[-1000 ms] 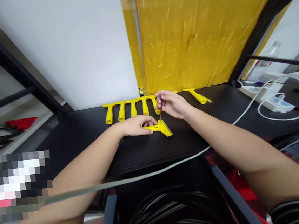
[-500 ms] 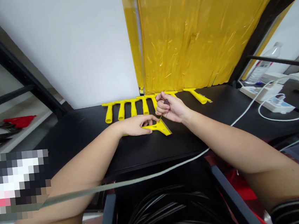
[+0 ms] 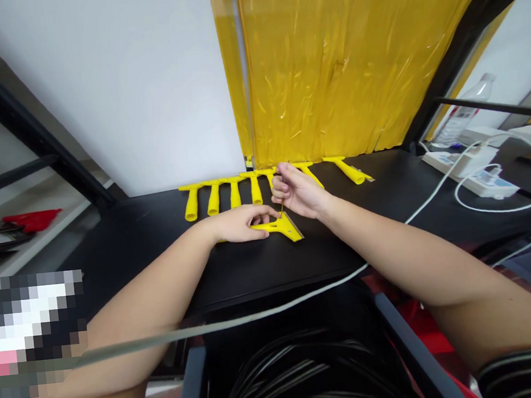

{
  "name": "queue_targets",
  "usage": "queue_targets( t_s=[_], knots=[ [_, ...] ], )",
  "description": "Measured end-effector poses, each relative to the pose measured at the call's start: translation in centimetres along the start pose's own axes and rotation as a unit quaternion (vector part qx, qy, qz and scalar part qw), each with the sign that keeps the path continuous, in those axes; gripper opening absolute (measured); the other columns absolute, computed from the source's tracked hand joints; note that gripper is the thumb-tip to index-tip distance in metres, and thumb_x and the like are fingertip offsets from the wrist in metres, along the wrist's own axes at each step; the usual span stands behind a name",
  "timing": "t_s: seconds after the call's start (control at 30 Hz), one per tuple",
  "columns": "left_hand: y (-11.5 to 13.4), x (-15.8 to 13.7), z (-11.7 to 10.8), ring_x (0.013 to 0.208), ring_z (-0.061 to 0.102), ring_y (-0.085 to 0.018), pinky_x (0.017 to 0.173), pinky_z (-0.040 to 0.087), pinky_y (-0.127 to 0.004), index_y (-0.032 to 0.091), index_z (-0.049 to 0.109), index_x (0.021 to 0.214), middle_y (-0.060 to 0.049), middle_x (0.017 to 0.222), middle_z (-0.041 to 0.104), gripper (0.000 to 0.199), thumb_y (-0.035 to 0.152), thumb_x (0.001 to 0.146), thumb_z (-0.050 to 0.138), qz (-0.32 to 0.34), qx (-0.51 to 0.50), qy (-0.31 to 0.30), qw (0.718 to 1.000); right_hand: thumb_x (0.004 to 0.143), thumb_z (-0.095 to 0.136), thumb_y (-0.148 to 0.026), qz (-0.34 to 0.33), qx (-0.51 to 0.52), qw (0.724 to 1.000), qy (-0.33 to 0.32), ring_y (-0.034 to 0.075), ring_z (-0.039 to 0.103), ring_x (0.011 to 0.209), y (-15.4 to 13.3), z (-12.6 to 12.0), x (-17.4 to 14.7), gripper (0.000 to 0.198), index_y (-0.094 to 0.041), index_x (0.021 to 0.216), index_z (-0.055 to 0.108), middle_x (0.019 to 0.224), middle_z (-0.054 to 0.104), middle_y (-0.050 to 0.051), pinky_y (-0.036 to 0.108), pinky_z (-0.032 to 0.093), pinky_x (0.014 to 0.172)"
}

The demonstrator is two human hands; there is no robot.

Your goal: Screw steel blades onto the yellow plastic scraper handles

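My left hand (image 3: 244, 222) is wrapped round the handle of a yellow scraper (image 3: 287, 225) lying on the black table. The scraper's wide head points right, with a thin metal blade along its edge and small screws on its face. My right hand (image 3: 298, 189) is closed round a screwdriver (image 3: 281, 209); its handle is hidden in the fingers. The thin shaft points down, its tip at a screw on the head's far side. Behind the hands, several more yellow scrapers (image 3: 213, 199) lie in a row against the wall, handles toward me.
The black tabletop (image 3: 254, 272) meets a white panel (image 3: 142, 92) and a yellow film-covered panel (image 3: 328, 68). Power strips (image 3: 486, 181) and a plastic bottle (image 3: 466, 108) are at the right. A white cable (image 3: 298, 296) crosses in front of me. Black frame posts (image 3: 27, 115) stand at the sides.
My right hand has turned slightly about the screwdriver, and its dark handle no longer shows. The left hand and scraper keep their place; the whole view has shifted a little.
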State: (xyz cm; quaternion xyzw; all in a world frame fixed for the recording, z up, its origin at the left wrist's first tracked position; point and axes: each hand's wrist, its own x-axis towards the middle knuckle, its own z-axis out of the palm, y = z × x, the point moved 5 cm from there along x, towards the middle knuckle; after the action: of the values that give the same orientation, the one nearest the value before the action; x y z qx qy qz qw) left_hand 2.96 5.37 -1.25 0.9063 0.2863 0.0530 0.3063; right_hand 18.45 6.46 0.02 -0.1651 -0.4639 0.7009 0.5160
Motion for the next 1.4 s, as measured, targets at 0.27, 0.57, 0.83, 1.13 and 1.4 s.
queue_targets(
  t_s=[0.27,0.57,0.83,1.13,1.4],
  knots=[
    [0.0,0.0,0.0,0.078,0.053,-0.016,0.073,0.045,-0.030,0.016,0.064,0.139,-0.003,0.097,0.061,0.057,0.039,0.087,0.070,0.005,0.002,0.000,1.000,0.098,0.070,-0.051,0.008,-0.013,1.000,0.006,0.010,0.035,0.053,0.0,-0.1,0.0,0.033,-0.023,0.088,0.057,0.059,0.037,-0.009,0.028,0.050,0.067],
    [0.0,0.0,-0.1,0.080,0.054,-0.016,0.073,0.045,-0.028,0.018,0.068,0.137,-0.002,0.094,0.060,0.053,0.036,0.087,0.071,0.016,0.010,0.002,1.000,0.093,0.078,-0.047,-0.006,-0.019,0.999,0.037,0.012,0.050,0.064,-0.2,-0.6,0.2,0.034,-0.023,0.084,0.055,0.073,0.054,-0.004,0.027,0.048,0.064],
    [0.0,0.0,-0.2,0.083,0.054,-0.016,0.073,0.044,-0.027,0.021,0.072,0.135,-0.003,0.095,0.062,0.049,0.035,0.088,0.071,0.033,0.022,0.005,0.999,0.086,0.085,-0.046,-0.037,0.001,0.998,0.058,0.011,0.046,0.064,-0.2,-0.4,0.2,0.041,-0.024,0.085,0.051,0.075,0.052,-0.006,0.025,0.043,0.059],
    [-0.3,0.0,-0.2,0.080,0.053,-0.015,0.071,0.043,-0.027,0.023,0.074,0.134,-0.003,0.096,0.063,0.049,0.037,0.088,0.072,0.032,0.009,0.006,0.999,0.097,0.071,-0.051,0.002,-0.007,1.000,0.009,0.010,0.022,0.048,-0.4,0.3,-0.5,0.029,-0.026,0.097,0.057,0.056,0.031,-0.012,0.025,0.036,0.053],
    [-0.5,0.0,-0.2,0.082,0.054,-0.016,0.071,0.042,-0.027,0.023,0.074,0.134,-0.003,0.094,0.063,0.048,0.037,0.089,0.072,0.029,0.011,0.004,1.000,0.092,0.078,-0.040,-0.006,-0.034,0.998,0.043,0.012,0.053,0.069,-0.5,-0.3,-0.2,0.030,-0.023,0.085,0.054,0.079,0.058,-0.004,0.028,0.048,0.066]
  ],
)
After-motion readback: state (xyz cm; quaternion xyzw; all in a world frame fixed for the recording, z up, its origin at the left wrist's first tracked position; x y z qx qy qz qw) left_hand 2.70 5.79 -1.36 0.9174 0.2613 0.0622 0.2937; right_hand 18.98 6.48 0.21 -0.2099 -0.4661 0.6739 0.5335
